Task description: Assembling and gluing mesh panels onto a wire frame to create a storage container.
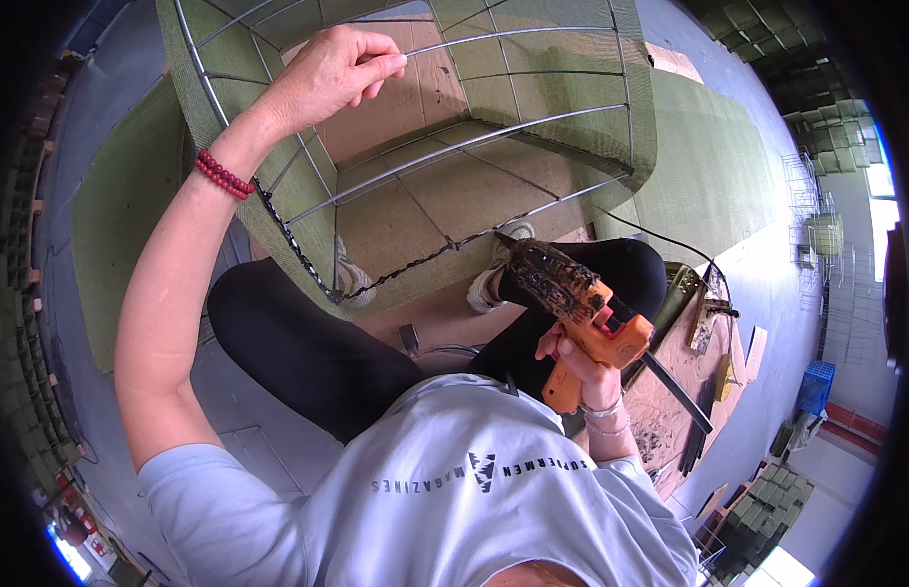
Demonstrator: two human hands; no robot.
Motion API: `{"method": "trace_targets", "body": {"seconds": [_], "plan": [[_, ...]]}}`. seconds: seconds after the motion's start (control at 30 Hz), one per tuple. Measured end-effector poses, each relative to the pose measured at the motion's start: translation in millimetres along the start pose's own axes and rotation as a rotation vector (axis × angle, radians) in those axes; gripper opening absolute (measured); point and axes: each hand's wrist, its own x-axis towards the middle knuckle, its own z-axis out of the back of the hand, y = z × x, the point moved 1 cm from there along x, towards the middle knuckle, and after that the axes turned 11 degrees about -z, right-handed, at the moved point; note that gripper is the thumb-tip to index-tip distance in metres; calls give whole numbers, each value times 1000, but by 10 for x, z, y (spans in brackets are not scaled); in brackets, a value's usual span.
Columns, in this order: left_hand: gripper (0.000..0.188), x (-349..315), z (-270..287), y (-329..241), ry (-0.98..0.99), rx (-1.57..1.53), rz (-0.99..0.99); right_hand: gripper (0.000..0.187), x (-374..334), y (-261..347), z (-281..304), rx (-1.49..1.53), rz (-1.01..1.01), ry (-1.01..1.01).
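Pinching a wire of the frame between thumb and fingers, the left hand [342, 70] reaches up over the near side of a wire basket [454, 149], a string of dark red beads [222, 174] around its wrist. The right hand [579, 367] wraps around the grip of an orange glue gun [620, 342], held low on the right, near the right knee. The gun's front end is crusted with dark residue, and its nozzle points up and leftward, close to the basket's near lower edge; whether it touches cannot be told. A black glue stick [677, 393] juts from the gun's back.

The basket stands in front of the person, beyond the bent legs, with green woven fabric [542, 88] against its wires. A line of black glue [405, 269] follows the near bottom wire and climbs the left edge, joining fabric to metal there. Shoes show beside the basket's near edge.

On the right, a brown board [660, 430] with black smears lies on the grey floor [244, 411], and more black sticks [694, 440] rest on it. A dark cable [660, 235] curves above it. Farther right sits a blue crate [814, 384], well apart from the basket.
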Motion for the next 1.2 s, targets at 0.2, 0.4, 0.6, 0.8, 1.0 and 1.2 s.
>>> {"method": "trace_targets", "body": {"seconds": [0.2,0.4,0.6,0.8,1.0,1.2], "plan": [[29,7,25,9,9,-21,-5,31,8,13,26,-24,68,5],[29,25,26,16,4,-1,-5,30,22,38,-23,-24,30,-6],[30,47,17,0,9,-38,-8,31,23,2,-54,-15,-35,51],[29,10,8,-6,4,-23,-19,25,18,79,-26,-63,20,-25],[28,-50,8,-69,8,-71,13,22,47,144,199,-45,113,-171],[26,-56,-16,-69,11,-72,23,20,109,355,324,-192,65,-204]]}}
